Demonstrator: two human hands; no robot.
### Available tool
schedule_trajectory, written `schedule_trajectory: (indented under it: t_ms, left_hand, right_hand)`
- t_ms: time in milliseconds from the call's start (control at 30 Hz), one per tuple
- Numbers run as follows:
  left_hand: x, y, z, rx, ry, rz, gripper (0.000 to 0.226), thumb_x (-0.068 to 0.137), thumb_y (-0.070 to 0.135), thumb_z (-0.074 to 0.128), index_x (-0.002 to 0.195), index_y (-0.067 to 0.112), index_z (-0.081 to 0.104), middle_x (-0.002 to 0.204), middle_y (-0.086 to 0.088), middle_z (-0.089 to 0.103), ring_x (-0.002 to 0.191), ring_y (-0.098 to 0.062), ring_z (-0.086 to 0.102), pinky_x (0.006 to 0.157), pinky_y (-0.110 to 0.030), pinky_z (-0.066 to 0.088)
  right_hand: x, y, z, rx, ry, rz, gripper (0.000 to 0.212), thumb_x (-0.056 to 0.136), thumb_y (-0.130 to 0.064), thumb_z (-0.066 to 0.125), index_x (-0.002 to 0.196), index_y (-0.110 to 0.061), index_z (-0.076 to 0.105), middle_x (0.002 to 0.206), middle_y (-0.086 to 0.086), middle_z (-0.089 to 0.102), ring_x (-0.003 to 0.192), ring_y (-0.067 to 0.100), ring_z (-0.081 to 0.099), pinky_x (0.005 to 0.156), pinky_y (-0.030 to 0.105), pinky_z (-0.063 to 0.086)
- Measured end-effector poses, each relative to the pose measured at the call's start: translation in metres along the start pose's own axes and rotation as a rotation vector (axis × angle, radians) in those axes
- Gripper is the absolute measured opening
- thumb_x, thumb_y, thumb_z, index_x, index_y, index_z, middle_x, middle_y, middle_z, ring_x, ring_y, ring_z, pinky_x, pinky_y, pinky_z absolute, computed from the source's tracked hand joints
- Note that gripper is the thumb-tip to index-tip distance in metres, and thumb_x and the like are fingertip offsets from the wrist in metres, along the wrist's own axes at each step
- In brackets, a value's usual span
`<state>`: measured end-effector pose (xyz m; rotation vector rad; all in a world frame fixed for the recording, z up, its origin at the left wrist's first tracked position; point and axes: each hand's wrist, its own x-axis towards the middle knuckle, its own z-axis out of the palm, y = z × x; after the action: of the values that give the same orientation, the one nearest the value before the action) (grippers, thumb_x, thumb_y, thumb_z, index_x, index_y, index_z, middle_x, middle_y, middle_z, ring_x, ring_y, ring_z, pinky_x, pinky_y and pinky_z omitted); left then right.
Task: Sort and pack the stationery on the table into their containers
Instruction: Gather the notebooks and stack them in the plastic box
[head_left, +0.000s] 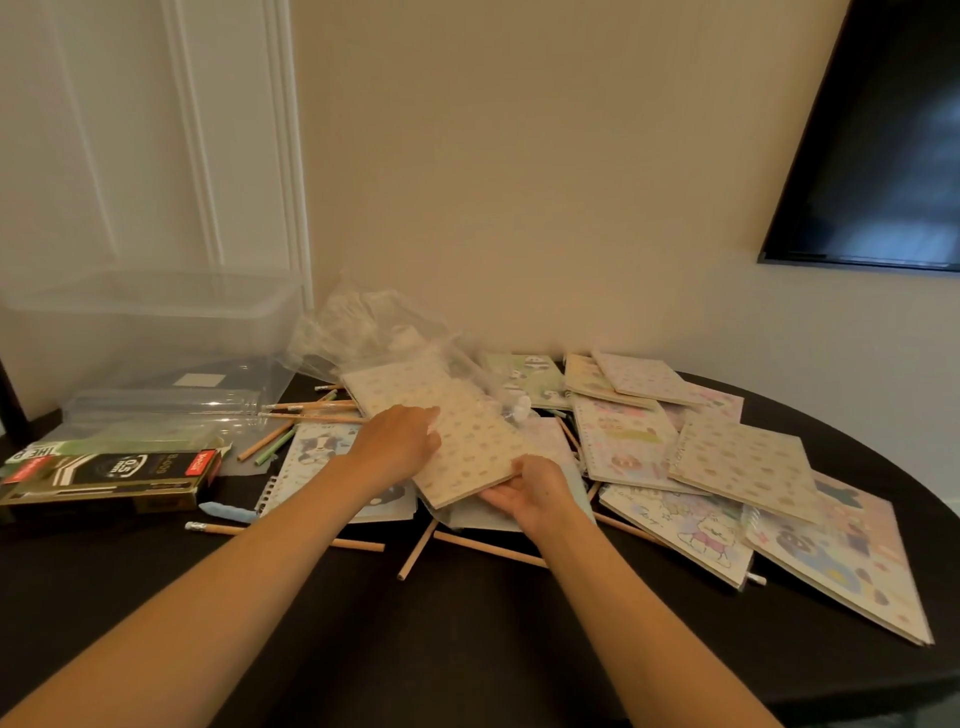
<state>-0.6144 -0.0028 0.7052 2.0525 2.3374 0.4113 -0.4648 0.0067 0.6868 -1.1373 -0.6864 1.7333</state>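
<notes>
The person's right hand (530, 491) grips the near corner of the beige dotted notebook (467, 441), with the thumb on the cover and the fingers under it. The left hand (397, 441) rests on the same cover; its fingers seem almost straight, but they are blurred. The notebook lies tilted on the pile of other notebooks (649, 447) in the middle of the dark table (467, 649).

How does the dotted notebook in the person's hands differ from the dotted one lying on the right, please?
The held notebook is gripped at its near corner by the right hand, the left hand resting on it; the right notebook lies untouched atop other notebooks. The clear bag overlaps the held one, not the right one. Both covers are beige, dotted.
</notes>
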Motion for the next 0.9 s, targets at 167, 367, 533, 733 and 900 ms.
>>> schedule_trajectory:
  t_ms: [167,367,533,733,900]
  left_hand:
    - [0.017,0.014,0.008,-0.173,-0.022,0.067,0.048,0.103,0.028,0.018,0.150,0.020,0.011,0.151,-0.012,0.025,0.133,-0.030,0.032,0.105,-0.042,0.032]
    - [0.028,0.016,0.011,-0.296,0.046,0.113,0.047,0.102,0.037,0.015,0.146,0.026,0.026,0.154,-0.006,0.023,0.139,-0.025,0.025,0.111,-0.044,0.023]
    - [0.024,0.019,-0.001,-0.434,0.148,0.181,0.045,0.102,0.033,0.022,0.141,0.019,0.040,0.146,-0.003,0.040,0.132,-0.020,0.039,0.101,-0.029,0.030]
    - [0.021,0.005,0.008,-0.473,0.072,0.203,0.042,0.102,0.032,0.026,0.139,0.020,0.042,0.144,-0.001,0.044,0.132,-0.018,0.039,0.100,-0.023,0.028]
    - [0.023,0.003,0.020,-0.508,0.009,0.228,0.042,0.101,0.033,0.026,0.142,0.026,0.035,0.150,0.001,0.033,0.142,-0.018,0.022,0.115,-0.033,0.019]
  right_hand:
    - [0.007,-0.004,0.003,0.085,-0.065,0.002,0.047,0.095,0.012,0.023,0.138,-0.003,0.034,0.135,0.022,0.047,0.120,0.040,0.049,0.065,0.048,0.047]
    - [0.028,-0.003,0.023,0.189,-0.110,-0.008,0.049,0.096,0.011,0.025,0.138,-0.010,0.039,0.131,0.019,0.051,0.118,0.038,0.050,0.059,0.045,0.048]
    - [0.051,0.004,0.051,0.143,-0.116,-0.029,0.047,0.097,0.010,0.028,0.138,-0.011,0.040,0.124,0.019,0.054,0.089,0.030,0.059,0.051,0.038,0.055]
    - [0.057,0.005,0.047,-0.275,-0.101,0.032,0.015,0.098,-0.005,0.043,0.098,0.003,0.056,0.067,0.015,0.063,0.047,0.018,0.063,0.041,0.024,0.052]
    - [0.053,-0.005,0.039,-0.545,-0.137,0.150,0.023,0.098,-0.007,0.038,0.103,0.005,0.057,0.076,0.012,0.066,0.057,0.015,0.065,0.057,0.015,0.046]
